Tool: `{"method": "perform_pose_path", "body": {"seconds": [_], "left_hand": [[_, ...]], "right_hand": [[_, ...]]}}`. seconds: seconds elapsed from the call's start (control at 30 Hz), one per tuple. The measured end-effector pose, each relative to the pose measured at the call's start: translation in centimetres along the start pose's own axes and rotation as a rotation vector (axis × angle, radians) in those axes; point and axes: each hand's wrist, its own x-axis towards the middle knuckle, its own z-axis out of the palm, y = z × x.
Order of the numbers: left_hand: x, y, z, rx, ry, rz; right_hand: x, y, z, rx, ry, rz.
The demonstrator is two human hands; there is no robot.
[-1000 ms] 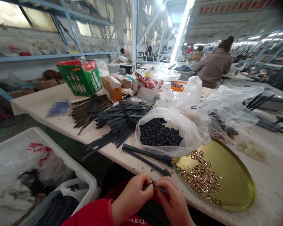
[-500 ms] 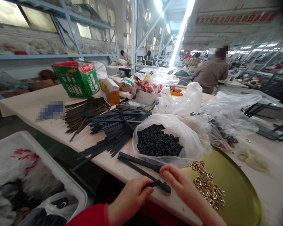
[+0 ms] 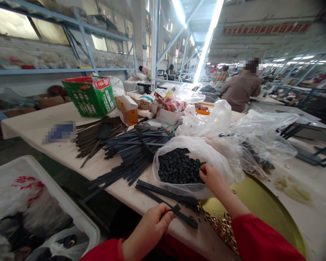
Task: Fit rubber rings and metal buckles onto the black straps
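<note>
My left hand is closed around a black strap, whose end sticks out past the thumb above the table edge. My right hand reaches to the right side of an open clear plastic bag. Its fingers are pinched at the heap of small black loops there, apparently on one loop; the fingertips are partly hidden. Under the right forearm, gold metal buckles lie at the near left of a gold tray. More black straps rest between the bag and my left hand.
Bundles of dark strips spread across the table left of the bag. Behind stand a green carton, a small open box and crumpled plastic bags. A white bin is at lower left. Another person sits farther back.
My right hand has moved from beside the left hand up to the loops in the bag. The buckles now lie closer to the tray's near left edge. My left hand still holds the strap.
</note>
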Motion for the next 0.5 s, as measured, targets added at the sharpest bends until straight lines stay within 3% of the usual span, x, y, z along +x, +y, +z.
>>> {"method": "perform_pose_path", "body": {"seconds": [0.17, 0.3, 0.37, 0.5], "left_hand": [[0.5, 1.7, 0.1, -0.059, 0.11, 0.075], [0.4, 2.1, 0.7, -0.085, 0.132, 0.105], [0.1, 1.9, 1.0, -0.074, 0.107, 0.102], [-0.7, 1.5, 1.4, -0.04, 0.097, 0.069]], "right_hand": [[-6.4, -2.7, -0.4, 0.399, -0.226, 0.019], [-11.0, -4.6, 1.1, 1.04, -0.47, 0.203], [-12.2, -5.1, 1.9, 1.159, -0.474, 0.253], [-12.9, -5.1, 3.1, 1.043, -0.369, 0.175]]}}
